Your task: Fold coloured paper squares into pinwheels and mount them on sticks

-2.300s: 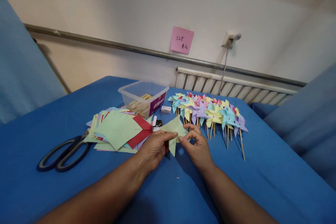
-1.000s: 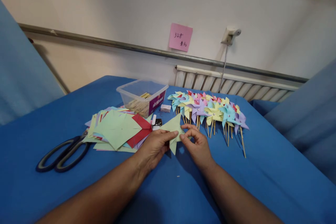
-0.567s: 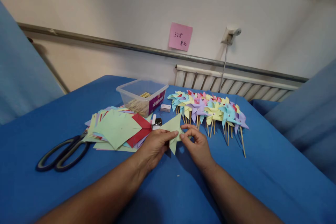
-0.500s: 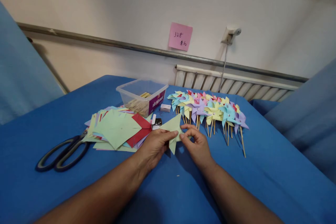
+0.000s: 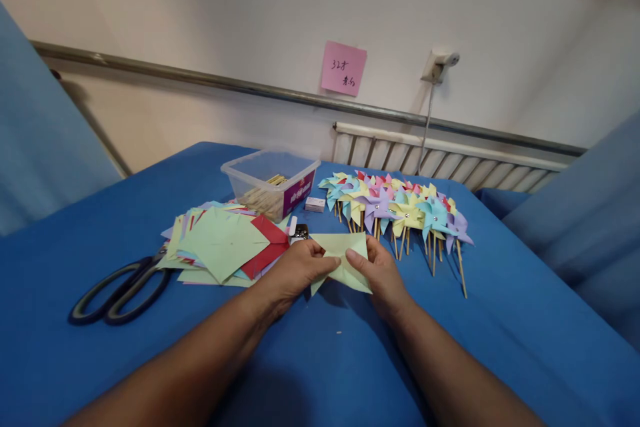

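Note:
A pale green paper sheet [image 5: 345, 245], cut and partly bent, is held between both hands above the blue cloth. My left hand [image 5: 303, 270] pinches its left side, thumb on top. My right hand [image 5: 381, 275] grips the right side, its thumb pressing near the sheet's middle; the fingers behind the paper are hidden. To the left lies a pile of coloured paper sheets [image 5: 220, 243], with a green one and a red one [image 5: 270, 233] uppermost. A small dark metallic object [image 5: 301, 232] sits just behind my left hand, its kind unclear.
Large scissors [image 5: 120, 290] lie left of the pile. A clear plastic box [image 5: 250, 173] holds wooden sticks [image 5: 265, 199]; a small box [image 5: 315, 204] stands beside it. Several finished paper pinwheels [image 5: 407, 212] on sticks lie at the right, before a radiator [image 5: 380, 152].
The green paper has turned and spread flatter between my hands. My right hand has shifted from a fingertip pinch to holding the sheet's right side with its thumb on top.

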Tool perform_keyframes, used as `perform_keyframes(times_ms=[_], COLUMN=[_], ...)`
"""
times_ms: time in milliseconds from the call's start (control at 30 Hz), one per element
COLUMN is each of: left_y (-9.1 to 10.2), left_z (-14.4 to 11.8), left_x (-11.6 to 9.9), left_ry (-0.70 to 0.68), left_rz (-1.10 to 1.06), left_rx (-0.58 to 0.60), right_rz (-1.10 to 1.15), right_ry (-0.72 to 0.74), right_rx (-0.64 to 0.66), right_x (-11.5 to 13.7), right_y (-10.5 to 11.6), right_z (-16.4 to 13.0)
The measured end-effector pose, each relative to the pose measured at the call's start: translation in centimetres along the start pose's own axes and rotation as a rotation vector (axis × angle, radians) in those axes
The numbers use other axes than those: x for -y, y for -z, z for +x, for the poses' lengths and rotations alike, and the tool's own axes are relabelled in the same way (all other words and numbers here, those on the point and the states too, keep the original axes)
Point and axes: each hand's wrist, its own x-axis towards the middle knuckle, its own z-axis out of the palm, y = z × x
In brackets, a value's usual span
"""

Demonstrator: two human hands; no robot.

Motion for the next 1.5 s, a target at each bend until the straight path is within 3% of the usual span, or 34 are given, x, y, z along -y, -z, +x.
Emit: perform_keyframes(times_ms=[300,400,500,600,800,1067,1333,1500], left_y=[0.4,0.5,0.4,0.1,-1.1,-1.8,-1.5,-0.6], left_z=[0.1,0.2,0.5,0.8,0.4,0.3,0.5,0.8], left_x=[-0.1,0.0,0.4,1.2,2.6,2.6,2.8,1.6], left_ry=[-0.138,-0.152,-0.15,-0.079,0.081,0.048,0.036,0.032], left_rz=[0.13,0.164,0.154,0.029,-0.3,-0.429,-0.413,-0.506], left_rx=[0.095,0.068,-0.032,-0.091,0.053,-0.009,-0.071,-0.087], right_rz=[-0.036,-0.04,-0.026,0.002,0.031,0.02,0.007,-0.029], right_ry=[-0.083,-0.078,-0.025,0.046,0.116,0.103,0.077,0.178], right_rx=[-0.003,-0.042,-0.136,-0.242,-0.351,-0.327,-0.295,-0.204], right_x=[-0.4,-0.3,-0.6,-0.8,-0.3,-0.8,-1.2,-0.9], right_y=[0.2,-0.2,-0.4,-0.4,-0.7,-0.9,-0.8,-0.9], right_z=[-0.1,-0.1,0.1,0.3,0.1,-0.3,-0.3,-0.6])
